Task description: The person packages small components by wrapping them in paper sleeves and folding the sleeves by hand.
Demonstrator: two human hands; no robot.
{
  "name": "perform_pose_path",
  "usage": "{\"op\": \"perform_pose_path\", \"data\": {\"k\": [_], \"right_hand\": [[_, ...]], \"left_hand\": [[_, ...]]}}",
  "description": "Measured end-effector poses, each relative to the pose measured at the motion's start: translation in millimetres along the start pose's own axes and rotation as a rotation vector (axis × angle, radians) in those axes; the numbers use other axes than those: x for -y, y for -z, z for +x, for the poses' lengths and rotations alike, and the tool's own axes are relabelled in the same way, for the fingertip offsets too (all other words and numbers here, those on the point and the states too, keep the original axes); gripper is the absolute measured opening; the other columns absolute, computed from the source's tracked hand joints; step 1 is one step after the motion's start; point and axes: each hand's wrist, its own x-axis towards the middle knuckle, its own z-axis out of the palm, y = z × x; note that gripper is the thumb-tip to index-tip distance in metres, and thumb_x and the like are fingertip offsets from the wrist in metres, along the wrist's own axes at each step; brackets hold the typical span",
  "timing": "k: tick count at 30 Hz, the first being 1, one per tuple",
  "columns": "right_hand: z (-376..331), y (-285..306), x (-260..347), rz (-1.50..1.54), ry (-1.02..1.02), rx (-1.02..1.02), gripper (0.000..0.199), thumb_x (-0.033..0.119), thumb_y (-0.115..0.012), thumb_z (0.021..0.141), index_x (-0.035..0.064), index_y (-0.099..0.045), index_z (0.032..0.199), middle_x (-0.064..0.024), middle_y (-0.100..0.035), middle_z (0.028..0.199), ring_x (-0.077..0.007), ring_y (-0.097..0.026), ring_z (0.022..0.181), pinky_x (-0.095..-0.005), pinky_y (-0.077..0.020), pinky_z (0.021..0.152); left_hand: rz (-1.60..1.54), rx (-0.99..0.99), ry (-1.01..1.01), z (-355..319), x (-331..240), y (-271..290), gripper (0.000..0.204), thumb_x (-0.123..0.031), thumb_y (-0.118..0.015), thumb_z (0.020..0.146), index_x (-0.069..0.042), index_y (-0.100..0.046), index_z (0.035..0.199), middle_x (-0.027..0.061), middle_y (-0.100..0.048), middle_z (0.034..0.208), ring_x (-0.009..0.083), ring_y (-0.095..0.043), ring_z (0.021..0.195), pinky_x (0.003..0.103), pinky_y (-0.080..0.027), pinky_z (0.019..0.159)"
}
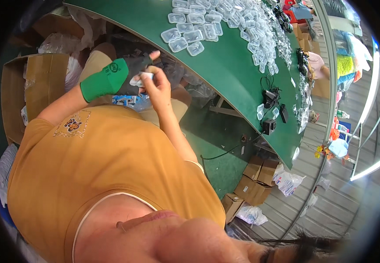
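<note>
My left hand (130, 74) wears a green glove with a dark palm, and one bare fingertip sticks out of it. Bare fingers and thumb of my right hand (158, 87) pinch a small white piece (137, 80), too small to name exactly. It lies against the gloved fingers of the left hand, so both hands meet around it above my lap. Below the glove are blue-and-white small packets (130, 101) in clear plastic. How the left fingers close on the piece is partly hidden.
A green table (225, 65) curves past the hands, bearing many clear plastic boxes (194, 35). Black devices with cables (269, 98) lie near its right end. An open cardboard box (45, 83) stands at left; more cartons (255, 179) sit on the floor beyond the table's corner.
</note>
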Motion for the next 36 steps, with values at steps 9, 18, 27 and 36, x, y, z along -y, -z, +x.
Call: {"op": "perform_pose_path", "data": {"k": [9,18,27,36], "right_hand": [[-4.4,-10.1,-8.9,0.485,0.006,-0.167,0.047,0.004,-0.057,0.1,0.0114,-0.038,0.143,-0.0094,-0.063,0.121,-0.0181,-0.066,0.101,-0.0353,-0.0604,0.08],[-23.3,-12.2,-13.2,-0.272,0.395,-0.236,0.044,0.0,-0.062,0.097,-0.0013,-0.052,0.14,-0.0063,-0.064,0.104,-0.0129,-0.063,0.087,-0.0268,-0.0529,0.079],[-19.6,-24.2,3.7,-0.113,0.294,-0.317,0.033,0.005,-0.06,0.101,-0.0004,-0.059,0.134,-0.0016,-0.064,0.116,-0.0089,-0.058,0.09,-0.0252,-0.0498,0.083],[11.7,17.3,6.2,0.42,0.022,-0.217,0.033,0.03,-0.049,0.109,0.0035,-0.061,0.125,-0.0058,-0.068,0.102,-0.014,-0.065,0.081,-0.0273,-0.0516,0.07]], "left_hand": [[0.203,-0.313,0.022,-15.9,7.8,-9.6,0.088,-0.03,-0.09,0.069,-0.005,-0.051,0.145,0.0204,-0.062,0.134,0.0361,-0.064,0.12,0.043,-0.051,0.101],[0.278,-0.27,-0.359,-19.3,18.0,5.9,0.082,-0.019,-0.09,0.064,-0.008,-0.057,0.138,0.0169,-0.067,0.118,0.035,-0.069,0.102,0.041,-0.056,0.088],[-0.048,0.034,0.019,-12.2,-18.0,1.4,0.074,-0.024,-0.086,0.074,-0.006,-0.051,0.136,0.0159,-0.065,0.119,0.0347,-0.067,0.101,0.042,-0.055,0.088],[0.028,-0.136,0.064,-28.3,0.4,-25.5,0.082,-0.006,-0.071,0.078,-0.01,-0.037,0.152,0.0155,-0.068,0.114,0.0316,-0.069,0.1,0.04,-0.055,0.085]]}}
